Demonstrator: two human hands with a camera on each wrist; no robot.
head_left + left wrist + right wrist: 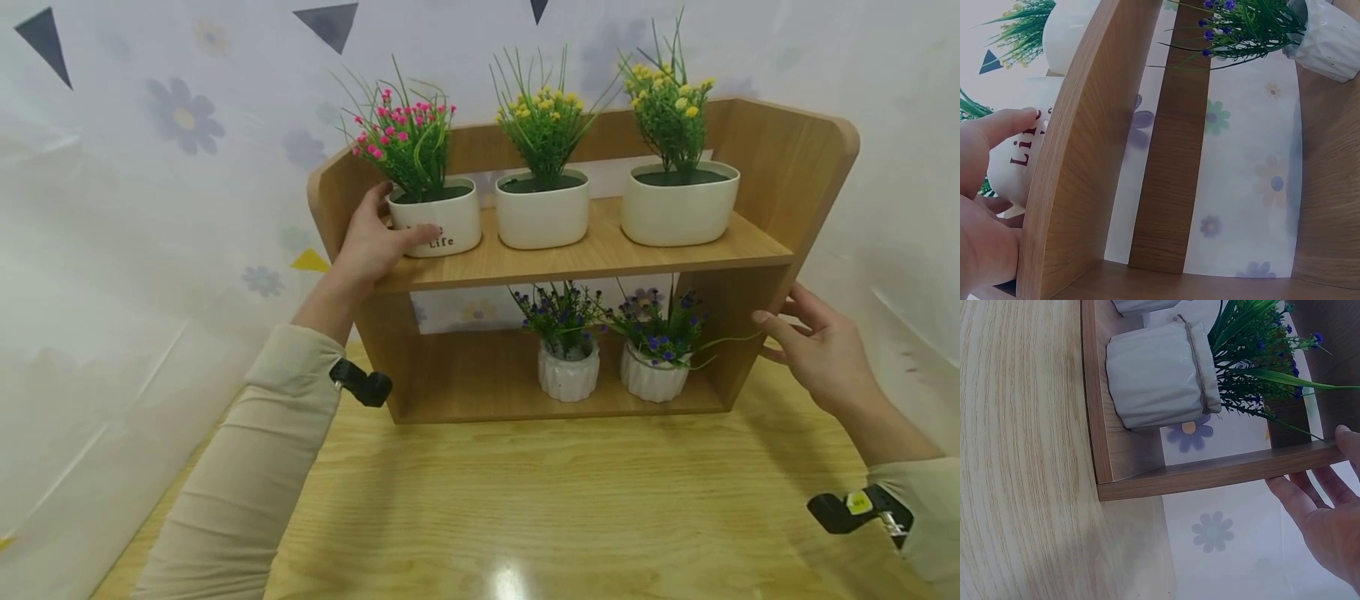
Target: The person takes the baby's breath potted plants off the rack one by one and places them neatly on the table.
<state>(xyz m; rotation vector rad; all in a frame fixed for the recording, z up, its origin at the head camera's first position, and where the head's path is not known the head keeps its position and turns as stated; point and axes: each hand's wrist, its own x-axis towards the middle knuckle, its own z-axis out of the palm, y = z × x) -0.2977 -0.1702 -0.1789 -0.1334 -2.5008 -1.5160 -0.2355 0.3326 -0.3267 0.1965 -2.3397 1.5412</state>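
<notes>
Wooden shelf (592, 258) is standing upright on the table (570, 500), its long axis running left to right, open front facing you. Your left hand (371, 242) is curling around the white pot of pink flowers (442, 218) at the upper board's left end. Your right hand (817, 350), fingers relaxed and nearly straight, is touching the shelf's right side panel, gripping nothing.

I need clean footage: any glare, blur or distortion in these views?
Head view: a bright glare spot on the table, and the shelf looks bowed by the wide lens. Left wrist view: the left hand is close and soft. Right wrist view: fairly sharp, dim.
</notes>
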